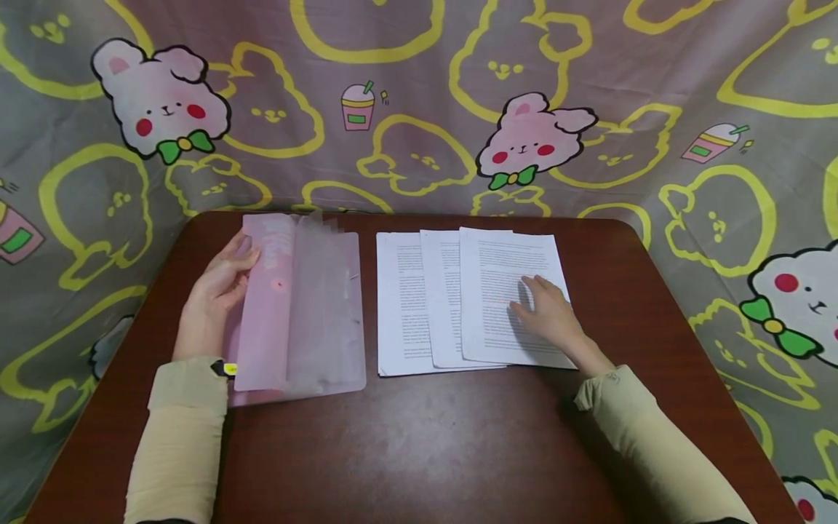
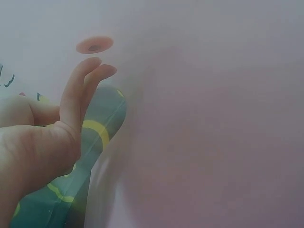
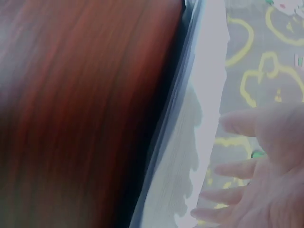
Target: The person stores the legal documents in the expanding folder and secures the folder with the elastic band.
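Observation:
In the head view my left hand (image 1: 219, 287) grips the left edge of the cover of a pink translucent folder (image 1: 262, 320), thumb over its front. The cover stands raised, with clear plastic sleeves (image 1: 327, 313) fanned out to its right. An orange round snap button (image 2: 95, 45) shows on the cover just above two bent fingertips in the left wrist view. My right hand (image 1: 550, 313) hovers over the rightmost stack of printed paper (image 1: 500, 291), fingers spread and holding nothing. From the side, the right wrist view shows that hand (image 3: 256, 180) above the paper's edge.
Two more printed stacks, a middle one (image 1: 441, 298) and a left one (image 1: 399, 313), lie partly under the right stack. All rest on a dark red-brown wooden table (image 1: 425, 444). A cartoon-patterned cloth (image 1: 406, 94) hangs behind and along the sides.

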`<state>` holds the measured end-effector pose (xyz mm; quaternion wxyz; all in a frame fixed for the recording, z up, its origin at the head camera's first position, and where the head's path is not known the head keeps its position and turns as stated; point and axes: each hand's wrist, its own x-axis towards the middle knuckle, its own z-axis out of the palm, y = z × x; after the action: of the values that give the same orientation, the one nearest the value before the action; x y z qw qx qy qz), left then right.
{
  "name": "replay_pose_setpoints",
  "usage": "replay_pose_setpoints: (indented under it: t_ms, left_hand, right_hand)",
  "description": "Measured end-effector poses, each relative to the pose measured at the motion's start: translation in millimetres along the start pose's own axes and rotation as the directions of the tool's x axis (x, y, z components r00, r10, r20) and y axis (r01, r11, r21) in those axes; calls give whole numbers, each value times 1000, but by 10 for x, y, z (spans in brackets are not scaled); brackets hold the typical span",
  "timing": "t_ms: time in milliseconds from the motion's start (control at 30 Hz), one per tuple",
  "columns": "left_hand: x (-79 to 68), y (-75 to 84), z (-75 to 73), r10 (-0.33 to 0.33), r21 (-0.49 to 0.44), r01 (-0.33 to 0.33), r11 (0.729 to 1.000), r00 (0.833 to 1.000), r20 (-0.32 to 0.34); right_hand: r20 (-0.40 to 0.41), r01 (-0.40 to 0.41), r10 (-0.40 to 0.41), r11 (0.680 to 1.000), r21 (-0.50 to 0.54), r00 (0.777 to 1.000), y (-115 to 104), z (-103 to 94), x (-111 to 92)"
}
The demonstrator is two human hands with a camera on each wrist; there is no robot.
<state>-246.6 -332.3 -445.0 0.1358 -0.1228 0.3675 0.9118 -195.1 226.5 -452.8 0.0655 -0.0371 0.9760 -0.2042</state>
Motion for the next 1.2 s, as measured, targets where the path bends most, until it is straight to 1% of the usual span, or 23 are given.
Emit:
replay_pose_setpoints:
  t_ms: [133,167,333,433,600,867,1033,1200]
  left_hand:
    - [2,6,-26,3,19,-3,1000,1000,6]
    - [2,3,-31,3,24,-4,1000,1000,6]
    - [2,-25,-48,5,-9,-4,1000,1000,26]
    - [1,-37,-67,4,-10,-3,1000,1000,27]
    - [2,-53,-95,9,-8,-8,1000,999,35]
    - [16,-70,-123,13,-49,-10,999,998,56]
    - [19,-79,-128,-11,-78,13,997,1000,25]
    - [44,-81,-113,-26,-101,27,994,1000,12]
  right_hand:
    - [28,-59,59,998,19,998,148,-63,-2]
    - [33,-66,65,998,20,997,175,-71,-1]
    - [57,-95,95,995,-4,994,285,-90,14]
    - [53,-105,106,994,-19,993,334,-95,27]
    - [20,-127,127,991,-33,992,379,-94,35]
    - [-33,-151,150,989,-9,988,386,-40,7]
    - [-83,-169,171,985,30,982,376,-15,-5]
    - [-166,-193,199,980,54,966,374,-21,-10]
